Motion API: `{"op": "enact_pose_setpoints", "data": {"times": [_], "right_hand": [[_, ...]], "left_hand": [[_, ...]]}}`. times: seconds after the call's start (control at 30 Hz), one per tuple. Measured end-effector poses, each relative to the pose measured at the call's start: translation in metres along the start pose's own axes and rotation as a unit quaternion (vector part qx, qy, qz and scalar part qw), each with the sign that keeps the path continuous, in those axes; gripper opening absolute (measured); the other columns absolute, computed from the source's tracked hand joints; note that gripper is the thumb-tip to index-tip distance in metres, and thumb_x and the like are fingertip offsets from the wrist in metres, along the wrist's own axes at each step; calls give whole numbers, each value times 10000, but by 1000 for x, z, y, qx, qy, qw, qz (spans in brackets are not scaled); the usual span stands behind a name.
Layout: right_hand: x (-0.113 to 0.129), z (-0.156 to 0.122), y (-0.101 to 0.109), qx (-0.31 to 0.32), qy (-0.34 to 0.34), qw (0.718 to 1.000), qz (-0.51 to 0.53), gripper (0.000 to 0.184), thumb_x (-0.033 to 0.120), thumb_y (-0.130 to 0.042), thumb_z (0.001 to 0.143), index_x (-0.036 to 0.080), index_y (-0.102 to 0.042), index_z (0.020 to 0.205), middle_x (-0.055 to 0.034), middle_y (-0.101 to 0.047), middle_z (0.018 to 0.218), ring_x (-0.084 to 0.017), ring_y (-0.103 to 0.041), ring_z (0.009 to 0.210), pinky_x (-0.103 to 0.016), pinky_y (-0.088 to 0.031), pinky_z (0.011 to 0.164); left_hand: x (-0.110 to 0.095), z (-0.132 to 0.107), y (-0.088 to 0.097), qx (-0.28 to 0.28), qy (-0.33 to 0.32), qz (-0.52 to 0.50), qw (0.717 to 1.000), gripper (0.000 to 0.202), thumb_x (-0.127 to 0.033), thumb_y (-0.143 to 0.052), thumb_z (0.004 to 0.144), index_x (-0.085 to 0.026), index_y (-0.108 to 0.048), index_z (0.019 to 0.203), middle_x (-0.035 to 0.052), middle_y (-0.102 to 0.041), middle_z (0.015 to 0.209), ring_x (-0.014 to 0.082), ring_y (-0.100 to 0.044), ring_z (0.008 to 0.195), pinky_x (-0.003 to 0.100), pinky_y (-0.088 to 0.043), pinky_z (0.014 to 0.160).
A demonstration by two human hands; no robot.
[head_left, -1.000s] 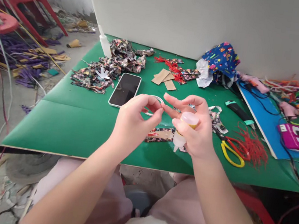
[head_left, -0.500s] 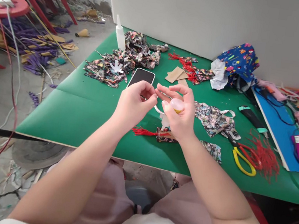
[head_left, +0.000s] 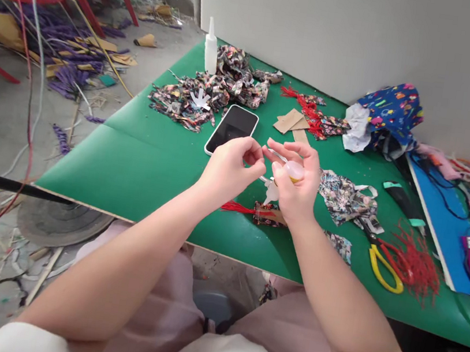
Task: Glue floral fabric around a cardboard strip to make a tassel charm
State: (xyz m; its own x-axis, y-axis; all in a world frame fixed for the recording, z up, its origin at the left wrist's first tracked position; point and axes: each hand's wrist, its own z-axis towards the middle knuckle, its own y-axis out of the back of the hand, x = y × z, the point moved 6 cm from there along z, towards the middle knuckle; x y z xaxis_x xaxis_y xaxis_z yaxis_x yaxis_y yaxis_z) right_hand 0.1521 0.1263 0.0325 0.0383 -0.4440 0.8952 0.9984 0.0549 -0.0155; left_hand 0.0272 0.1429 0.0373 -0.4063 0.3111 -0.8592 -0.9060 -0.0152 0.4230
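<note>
Both hands meet above the green table (head_left: 131,167). My left hand (head_left: 229,169) pinches a thin white ring (head_left: 266,178), its fingers closed on it. My right hand (head_left: 297,187) grips a small glue bottle (head_left: 290,172) with a yellow band, nozzle pointing down, while its index finger and thumb reach to the ring. Under the hands lies a floral fabric piece with a red tassel (head_left: 252,209). A black phone (head_left: 233,129) lies just beyond the left hand.
Floral fabric scraps (head_left: 211,94) and a white squeeze bottle (head_left: 210,50) sit at the far left. Yellow-handled scissors (head_left: 382,264) and red threads (head_left: 416,268) lie right, beside a blue board (head_left: 435,210). Blue patterned cloth (head_left: 390,113) and cardboard pieces (head_left: 290,122) are behind. Floor clutter at left.
The view has shifted so the table sits further right and lower. Both hands have stayed together on the ring and bottle, drifting slightly lower toward the tasselled piece.
</note>
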Motion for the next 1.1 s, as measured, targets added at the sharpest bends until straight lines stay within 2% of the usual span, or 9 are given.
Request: {"op": "enact_pose_setpoints", "data": {"times": [0.23, 0.53, 0.83, 1.1], "right_hand": [[-3, 0, 5, -4, -10, 1000, 10, 292, 253, -576, 810, 276, -434, 1063, -19, -624, 1129, -183, -628, 1056, -417, -459, 1016], [-2, -4, 0, 15, -10, 1000, 19, 296, 193, -560, 812, 274, -444, 1072, -32, -621, 1150, -190, -615, 1084, -420, -463, 999], [3, -6, -4, 44, 22, 999, -7, 364, 109, -552, 804, 275, -455, 1113, -37, -614, 1174, -190, -589, 1124, -411, -464, 1000], [6, -7, -5, 49, 42, 998, -28, 410, 69, -549, 790, 283, -456, 1128, -25, -622, 1163, -187, -602, 1105, -395, -500, 971]], "left_hand": [[10, -6, -3, 65, 45, -49, 996, 98, -233, -540, 745, -182, -624, 741, 0, -624, 692, 123, -522, 630, 255, -404, 588], [15, -8, -1, 9, 115, -194, 974, 113, -269, -625, 720, -160, -644, 744, 20, -643, 706, 122, -550, 625, 262, -426, 595], [19, -13, -3, 20, 201, -284, 937, 148, -306, -677, 695, -164, -654, 732, -8, -600, 652, 98, -506, 595, 228, -382, 537], [24, -16, -8, 38, 246, -338, 908, 156, -310, -680, 684, -167, -637, 730, -21, -577, 666, 91, -533, 648, 203, -400, 571]]}}
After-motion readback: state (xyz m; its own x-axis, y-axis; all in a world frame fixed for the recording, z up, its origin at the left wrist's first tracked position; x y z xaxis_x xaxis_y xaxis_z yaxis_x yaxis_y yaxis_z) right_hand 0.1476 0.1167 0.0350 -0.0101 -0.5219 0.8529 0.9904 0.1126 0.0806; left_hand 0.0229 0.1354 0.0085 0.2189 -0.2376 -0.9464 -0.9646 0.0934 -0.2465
